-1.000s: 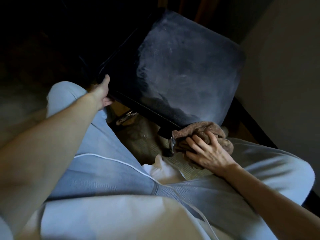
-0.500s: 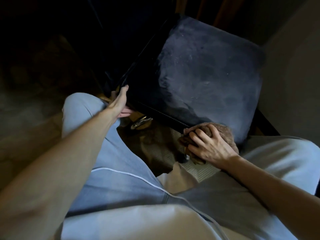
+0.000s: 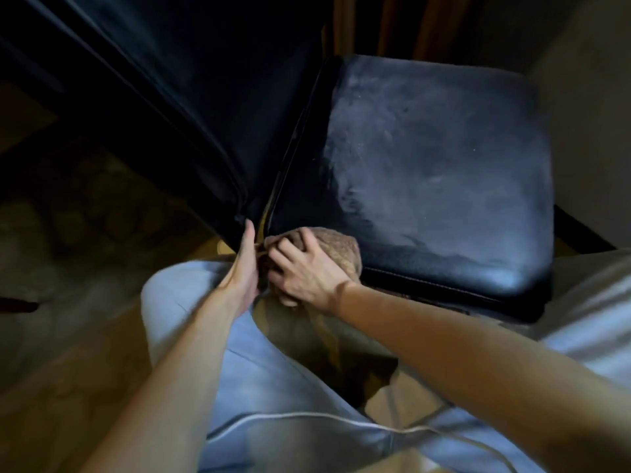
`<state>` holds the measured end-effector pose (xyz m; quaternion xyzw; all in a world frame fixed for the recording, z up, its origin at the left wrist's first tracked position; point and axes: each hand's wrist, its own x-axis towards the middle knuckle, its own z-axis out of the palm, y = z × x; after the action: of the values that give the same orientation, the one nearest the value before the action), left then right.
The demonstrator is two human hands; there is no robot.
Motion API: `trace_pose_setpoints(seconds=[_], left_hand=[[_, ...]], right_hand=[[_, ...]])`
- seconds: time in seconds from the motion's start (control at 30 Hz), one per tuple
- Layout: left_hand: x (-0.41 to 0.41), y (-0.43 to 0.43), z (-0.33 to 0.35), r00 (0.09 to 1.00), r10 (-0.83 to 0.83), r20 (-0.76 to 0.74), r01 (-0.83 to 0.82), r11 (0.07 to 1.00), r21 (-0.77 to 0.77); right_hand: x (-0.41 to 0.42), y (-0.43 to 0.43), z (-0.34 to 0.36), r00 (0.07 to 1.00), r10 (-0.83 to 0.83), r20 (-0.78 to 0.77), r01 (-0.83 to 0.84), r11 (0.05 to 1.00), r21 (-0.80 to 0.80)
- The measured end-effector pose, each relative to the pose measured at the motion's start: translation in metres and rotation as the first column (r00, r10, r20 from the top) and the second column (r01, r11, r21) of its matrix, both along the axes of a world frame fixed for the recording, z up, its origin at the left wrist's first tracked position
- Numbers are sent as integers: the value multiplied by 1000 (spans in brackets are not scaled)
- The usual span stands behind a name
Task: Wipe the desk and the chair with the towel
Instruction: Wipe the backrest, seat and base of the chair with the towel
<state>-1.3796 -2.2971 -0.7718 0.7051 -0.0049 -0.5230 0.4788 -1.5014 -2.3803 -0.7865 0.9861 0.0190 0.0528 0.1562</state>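
Note:
The dark leather chair seat (image 3: 437,172) fills the upper right, with a dusty grey sheen over most of it and a darker strip along its near left side. The chair's black backrest (image 3: 177,97) slants across the upper left. A brown towel (image 3: 336,245) is bunched at the seat's near left corner, where seat and backrest meet. My right hand (image 3: 300,268) lies on top of the towel with its fingers curled over it. My left hand (image 3: 244,268) is edge-on against the lower corner of the backrest; its fingers are hidden behind the palm.
My knees in light blue trousers (image 3: 218,336) sit close under the seat's front edge. A pale wall (image 3: 587,114) stands right of the chair. Dim wooden floor (image 3: 68,302) lies to the left. The scene is dark.
My right hand has slid the towel left along the seat's front edge to the corner by the backrest. The view has shifted left, and my left hand now sits next to the right one.

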Motion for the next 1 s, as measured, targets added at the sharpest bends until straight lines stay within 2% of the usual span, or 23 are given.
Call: trace_pose_setpoints(seconds=[0.1,0.17,0.27,0.37,0.43,0.5,0.6,0.67,0.7,0.77,0.83,0.9,1.0], left_hand=[[1,1,0,996,43,78,-38,998,-59],[-1,1,1,981,105,161,-93,993,-77],[-4,-3,2,976,154,152,-140,985,-99],[-5,-5,15,985,100,140,-85,990,-110],[-4,-4,20,963,97,250,-74,992,-98],[-5,-8,27,898,83,433,-59,996,-70],[-9,-19,41,829,42,558,-11,998,-59],[-10,-31,48,794,46,606,10,996,-88],[-11,-36,52,767,45,639,7,997,-79],[-10,-48,50,724,28,689,16,998,-57],[-14,-54,43,719,-40,694,63,998,-9],[-17,-57,35,740,-141,658,112,990,86],[-17,-62,28,745,-225,628,176,974,141]], right_hand=[[24,2,11,999,-49,13,48,998,50],[34,-1,18,998,-53,-40,56,995,86],[35,-6,26,997,-56,-44,61,990,129],[26,-17,33,997,-75,14,70,977,202],[19,-31,45,987,-107,119,72,962,265],[11,-49,58,960,-147,239,71,951,302],[6,-83,82,931,-230,285,134,938,319],[10,-101,95,935,-259,241,169,925,340],[13,-106,99,950,-264,168,193,917,349],[16,-108,95,956,-285,-61,287,880,379],[13,-101,79,917,-316,-245,395,809,436],[4,-89,66,906,-343,-248,422,780,462],[-17,-81,56,922,-349,-170,387,800,459]])
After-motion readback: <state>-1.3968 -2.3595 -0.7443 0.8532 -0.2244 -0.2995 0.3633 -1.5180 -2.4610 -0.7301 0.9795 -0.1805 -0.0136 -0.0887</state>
